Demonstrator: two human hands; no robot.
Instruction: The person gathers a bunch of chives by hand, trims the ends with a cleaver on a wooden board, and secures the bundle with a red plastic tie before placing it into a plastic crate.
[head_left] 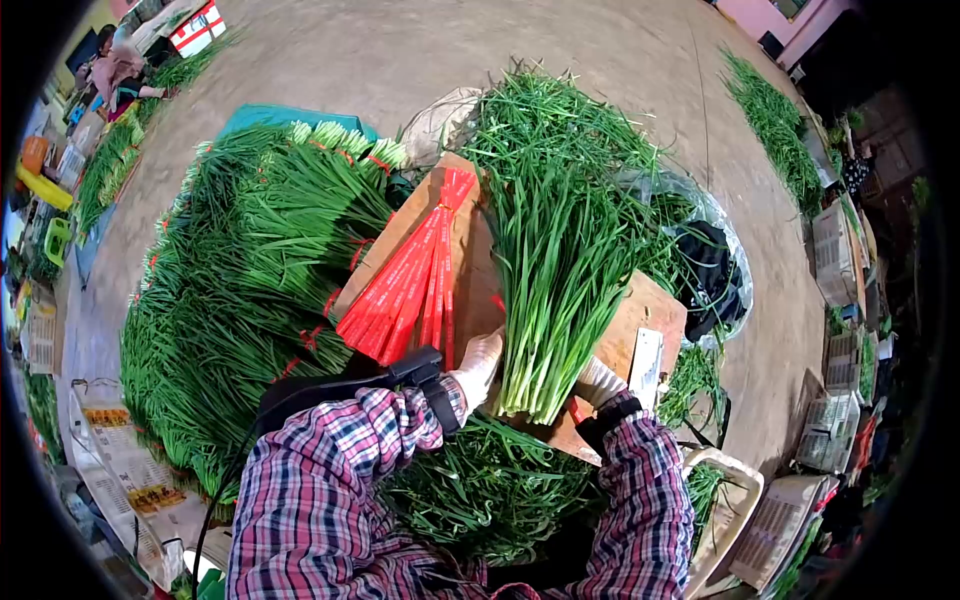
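A loose bunch of green chives [555, 270] lies on a wooden board [470, 260], root ends towards me. My left hand [478, 365], in a white glove, presses against the left side of the bunch's root end. My right hand [598, 381], also gloved, holds the right side of the same end. Both sleeves are plaid. A sheaf of red tie bands [405, 285] lies on the board just left of the bunch.
A big heap of tied chive bundles [250, 270] fills the left. Loose chives [490, 490] lie on my lap. A knife [645, 365] rests on the board's right end. Newspapers [130, 470] lie lower left, crates at right, a seated person [115, 70] far upper left.
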